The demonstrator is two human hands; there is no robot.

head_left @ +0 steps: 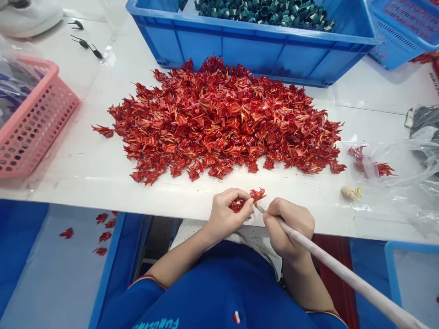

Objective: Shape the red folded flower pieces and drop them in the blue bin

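A wide heap of folded red-and-gold foil pieces (219, 121) lies on the white table (68, 169), just beyond my hands. My left hand (226, 214) is shut around a folded red piece (257, 195), whose tip sticks out above my fingers. My right hand (288, 226) grips a long pale rod (346, 274), which runs down to the lower right. The rod's narrow tip touches the red piece. A small pale lump (351, 193) lies on the table to the right of my hands.
A blue crate (254, 50) of dark green folded pieces stands beyond the heap, with another blue crate (394, 41) at top right. A pink basket (41, 128) stands at left. A plastic bag (401, 183) lies at right. Below the table edge, red pieces lie in a blue-rimmed tray (58, 269).
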